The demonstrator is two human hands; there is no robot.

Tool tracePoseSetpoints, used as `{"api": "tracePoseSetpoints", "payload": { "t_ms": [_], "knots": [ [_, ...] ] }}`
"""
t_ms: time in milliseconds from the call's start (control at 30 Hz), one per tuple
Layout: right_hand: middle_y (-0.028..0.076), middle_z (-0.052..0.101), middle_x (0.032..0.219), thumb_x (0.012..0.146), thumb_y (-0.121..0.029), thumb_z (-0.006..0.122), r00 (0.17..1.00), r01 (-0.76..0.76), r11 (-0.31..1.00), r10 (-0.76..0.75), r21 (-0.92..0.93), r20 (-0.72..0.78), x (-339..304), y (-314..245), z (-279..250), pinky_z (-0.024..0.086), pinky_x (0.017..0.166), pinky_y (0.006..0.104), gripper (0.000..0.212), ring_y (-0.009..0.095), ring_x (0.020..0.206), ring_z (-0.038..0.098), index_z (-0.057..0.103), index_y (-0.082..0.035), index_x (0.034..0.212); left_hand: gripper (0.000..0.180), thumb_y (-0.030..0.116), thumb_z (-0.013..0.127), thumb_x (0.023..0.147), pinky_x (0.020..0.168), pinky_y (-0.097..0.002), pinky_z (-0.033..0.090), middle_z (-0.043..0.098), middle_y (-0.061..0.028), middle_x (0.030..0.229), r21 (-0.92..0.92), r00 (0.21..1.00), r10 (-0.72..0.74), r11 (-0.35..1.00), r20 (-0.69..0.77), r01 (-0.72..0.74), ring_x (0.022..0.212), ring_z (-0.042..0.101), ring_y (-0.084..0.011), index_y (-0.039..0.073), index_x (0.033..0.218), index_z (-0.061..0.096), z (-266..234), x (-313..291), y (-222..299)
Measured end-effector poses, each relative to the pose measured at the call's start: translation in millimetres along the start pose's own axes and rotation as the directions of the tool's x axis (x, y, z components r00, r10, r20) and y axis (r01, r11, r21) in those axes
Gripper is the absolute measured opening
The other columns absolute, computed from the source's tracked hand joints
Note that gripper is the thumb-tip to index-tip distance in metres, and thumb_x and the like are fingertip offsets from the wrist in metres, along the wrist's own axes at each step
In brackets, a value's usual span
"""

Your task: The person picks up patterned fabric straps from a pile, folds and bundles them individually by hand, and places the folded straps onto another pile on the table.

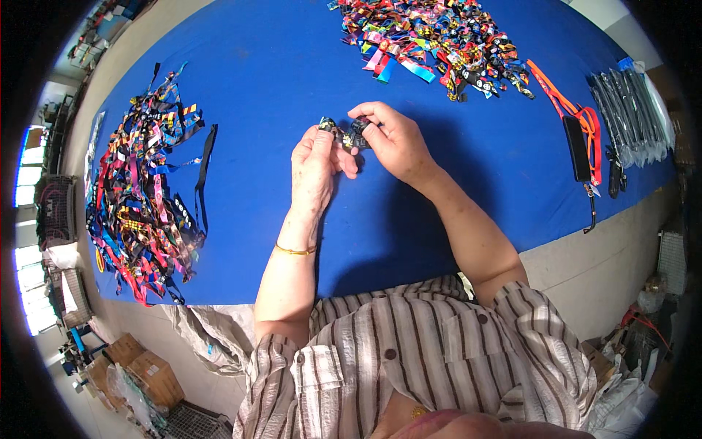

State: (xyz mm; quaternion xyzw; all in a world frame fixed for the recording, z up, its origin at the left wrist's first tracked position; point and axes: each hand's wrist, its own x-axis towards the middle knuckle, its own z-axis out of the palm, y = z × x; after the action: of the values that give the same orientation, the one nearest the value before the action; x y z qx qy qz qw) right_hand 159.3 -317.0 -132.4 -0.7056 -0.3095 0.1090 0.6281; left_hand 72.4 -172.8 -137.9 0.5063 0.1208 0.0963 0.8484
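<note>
So both hands are up over the middle of the table, working one small dark wristband (pixel 349 134) between them. The left hand (pixel 313 164) has its grip pinched shut on the band's left end, thumb and fingertips pressed together, and the right hand (pixel 395 139) is closed on the other end, fingers curled over the top of it. The band looks bunched up and is held just above the blue table (pixel 263 80), not lying on it. There's a thin gold bangle (pixel 295 251) on the left wrist. Off to the person's left is a big spread-out heap of colourful ribbon bands (pixel 142 194), with a couple of black straps trailing off its edge. At the far side of the table sits another, tighter pile of bright bands (pixel 439 36). Over on the right there's an orange lanyard (pixel 574 113) with a black phone-shaped thing (pixel 578 148) lying on it, and next to that a bundle of clear-wrapped dark packs (pixel 629 110).
</note>
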Motion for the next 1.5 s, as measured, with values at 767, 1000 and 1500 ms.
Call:
{"api": "tracePoseSetpoints", "payload": {
  "t_ms": [767, 1000, 1500],
  "knots": [
    [0.002, 0.055, 0.074, 0.107, -0.032, 0.029, 0.902, -0.431, 0.476, 0.227, 0.767, 0.366, -2.2, 10.0, 3.1, 0.024, 0.039, 0.0181, 0.037, 0.003, 0.044, 0.033, 0.053, -0.004, 0.114, 0.032, 0.025, 0.044, 0.104, 0.043, -0.0287, 0.05, 0.064, -0.0152, 0.08, -0.292, 0.984, 0.057, 0.956, 0.169, -0.005, 0.049, 0.054, -0.0165, -0.001, 0.117, 0.056, 11.8, 0.4, -0.7],
    [0.001, 0.053, 0.071, 0.105, -0.024, 0.034, 0.941, -0.339, 0.631, 0.239, 0.698, 0.241, -3.0, -8.2, 6.8, 0.025, 0.04, 0.0198, 0.031, 0.003, 0.045, 0.035, 0.056, -0.003, 0.108, 0.037, 0.029, 0.041, 0.105, 0.042, -0.0292, 0.049, 0.063, -0.0151, 0.078, -0.295, 0.989, -0.029, 0.953, 0.143, 0.07, 0.047, 0.053, -0.0169, -0.005, 0.11, 0.055, 7.6, 0.1, 2.2],
    [0.003, 0.063, 0.084, 0.107, -0.022, 0.04, 0.996, -0.091, 0.886, 0.089, 0.455, 0.026, -5.1, 16.8, 9.0, 0.04, 0.054, 0.0192, 0.026, 0.005, 0.064, 0.053, 0.057, -0.002, 0.106, 0.034, 0.018, 0.047, 0.098, 0.056, -0.0301, 0.051, 0.064, -0.0124, 0.083, -0.292, 0.98, -0.035, 0.952, 0.197, 0.093, 0.059, 0.058, -0.0194, -0.008, 0.12, 0.055, 12.2, -0.7, 6.6]
  ]
}}
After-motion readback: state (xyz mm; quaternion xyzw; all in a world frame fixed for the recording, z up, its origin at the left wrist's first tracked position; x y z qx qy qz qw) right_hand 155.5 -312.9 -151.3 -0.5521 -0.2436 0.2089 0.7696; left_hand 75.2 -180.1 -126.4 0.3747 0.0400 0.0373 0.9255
